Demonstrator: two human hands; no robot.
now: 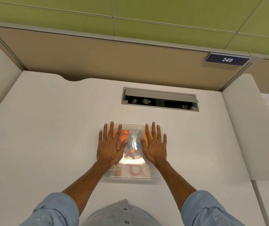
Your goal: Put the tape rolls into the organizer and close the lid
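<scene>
Pressing flat on the clear lid [131, 128], both hands are spread wide, palms down, gripping nothing. The left hand [110, 146] covers the left half of the organizer [130, 179], the right hand [154, 146] the right half, fingers pointing toward the top of the frame. The organizer sits at centre frame on the white desk [49, 128], lid down over its contents. Through the plastic, a red tape roll [136, 170] lies in the lower compartment, a small white roll [146, 171] just beside it on the right. Between the hands, a stapler [133, 139] shows, with orange items at upper left. Above the box, an open cable tray [160, 99] is set in the desk. At upper right, a "249" sign [227, 59].
</scene>
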